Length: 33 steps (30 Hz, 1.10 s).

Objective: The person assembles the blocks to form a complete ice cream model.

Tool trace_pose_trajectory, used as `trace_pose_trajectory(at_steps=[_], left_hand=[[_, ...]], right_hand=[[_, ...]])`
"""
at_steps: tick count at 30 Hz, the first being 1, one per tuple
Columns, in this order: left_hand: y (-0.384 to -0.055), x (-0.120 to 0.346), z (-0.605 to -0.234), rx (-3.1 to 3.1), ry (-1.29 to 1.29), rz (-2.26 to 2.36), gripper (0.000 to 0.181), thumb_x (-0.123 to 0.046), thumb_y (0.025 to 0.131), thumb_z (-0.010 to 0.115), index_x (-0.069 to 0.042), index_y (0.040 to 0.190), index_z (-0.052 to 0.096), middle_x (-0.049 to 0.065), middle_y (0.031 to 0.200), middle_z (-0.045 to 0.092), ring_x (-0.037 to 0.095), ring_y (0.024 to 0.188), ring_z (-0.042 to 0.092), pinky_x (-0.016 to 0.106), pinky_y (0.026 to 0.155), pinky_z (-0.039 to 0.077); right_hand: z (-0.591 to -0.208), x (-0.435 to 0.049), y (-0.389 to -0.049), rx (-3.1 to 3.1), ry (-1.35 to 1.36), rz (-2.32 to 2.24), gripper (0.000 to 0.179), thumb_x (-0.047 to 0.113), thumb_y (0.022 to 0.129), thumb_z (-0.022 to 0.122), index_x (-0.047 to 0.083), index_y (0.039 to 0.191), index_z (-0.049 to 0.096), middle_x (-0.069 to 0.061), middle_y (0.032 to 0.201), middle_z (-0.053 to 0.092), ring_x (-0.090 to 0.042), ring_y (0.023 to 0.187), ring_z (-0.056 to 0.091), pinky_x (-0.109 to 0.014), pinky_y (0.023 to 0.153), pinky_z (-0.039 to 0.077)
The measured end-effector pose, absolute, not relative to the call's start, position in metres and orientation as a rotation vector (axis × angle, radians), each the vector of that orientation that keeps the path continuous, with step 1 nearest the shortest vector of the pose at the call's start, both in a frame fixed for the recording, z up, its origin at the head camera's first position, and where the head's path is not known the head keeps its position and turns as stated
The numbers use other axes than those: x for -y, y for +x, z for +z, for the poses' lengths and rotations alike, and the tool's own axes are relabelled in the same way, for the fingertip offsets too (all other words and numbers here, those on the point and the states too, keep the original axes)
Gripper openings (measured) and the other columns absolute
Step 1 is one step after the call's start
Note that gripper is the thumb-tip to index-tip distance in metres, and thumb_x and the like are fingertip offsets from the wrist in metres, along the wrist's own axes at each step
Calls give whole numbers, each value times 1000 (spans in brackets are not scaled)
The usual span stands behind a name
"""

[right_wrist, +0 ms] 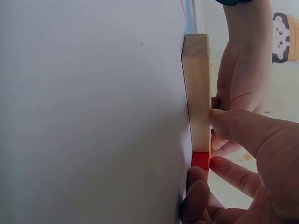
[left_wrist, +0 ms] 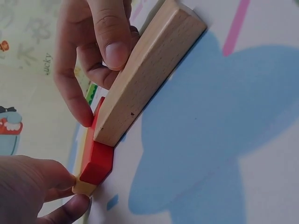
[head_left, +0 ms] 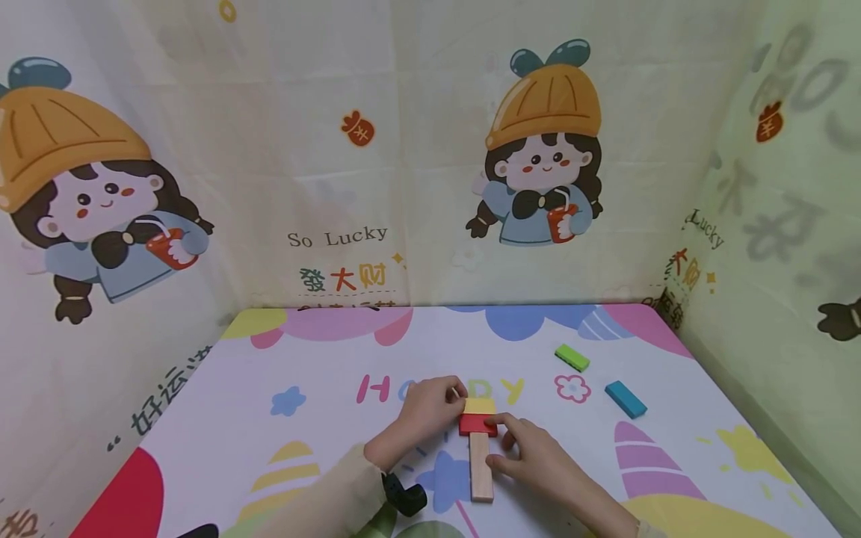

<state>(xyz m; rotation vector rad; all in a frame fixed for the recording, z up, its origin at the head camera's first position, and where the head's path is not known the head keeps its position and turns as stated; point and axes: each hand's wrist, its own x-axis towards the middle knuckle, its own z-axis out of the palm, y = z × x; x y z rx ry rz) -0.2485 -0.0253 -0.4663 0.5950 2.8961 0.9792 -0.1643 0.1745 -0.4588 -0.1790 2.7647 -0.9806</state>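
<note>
A long plain wooden block [head_left: 480,472] lies on the table with its far end against a red block [head_left: 473,424]. Beyond the red one sits a yellow block [head_left: 480,406], the three forming a T-like shape. My left hand [head_left: 429,409] pinches the yellow block's left end between thumb and finger, as the left wrist view shows. With my right hand [head_left: 536,450] I touch the red block's right part with the index finger. Its thumb rests against the wooden block [right_wrist: 198,93]. The other right fingers bend loosely near the red block [right_wrist: 201,160].
Farther back on the right lie a green block [head_left: 572,357] and a blue block [head_left: 625,399]. The table [head_left: 222,418] carries a printed pattern of shapes and letters. A printed curtain [head_left: 417,187] closes off the back and both sides.
</note>
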Motion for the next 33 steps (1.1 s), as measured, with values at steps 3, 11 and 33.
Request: trace_pose_trajectory(at_steps=[3, 11, 33], left_hand=[[-248, 27, -466, -2913, 610, 946, 8, -22, 92, 73, -21, 100, 74, -11, 71, 58, 5, 67, 52, 38, 81, 38], [-240, 26, -465, -2992, 795, 746, 20, -19, 89, 76, -23, 108, 76, -3, 105, 66, 13, 93, 57, 30, 79, 50], [-203, 48, -454, -2759, 1361, 208, 51, -55, 95, 66, -32, 139, 60, -5, 152, 52, 10, 141, 47, 44, 110, 44]], right_hand=[[-460, -174, -165, -2769, -184, -981, 54, 32, 83, 85, 24, 132, 62, 2, 92, 60, -16, 79, 52, -27, 66, 46], [-461, -178, -161, -2747, -179, -1128, 48, 23, 86, 83, 19, 130, 65, 3, 89, 63, -15, 75, 55, -24, 64, 48], [-446, -294, -155, -2968, 52, -996, 27, 23, 95, 73, 10, 119, 72, 4, 94, 71, -8, 81, 63, -25, 70, 49]])
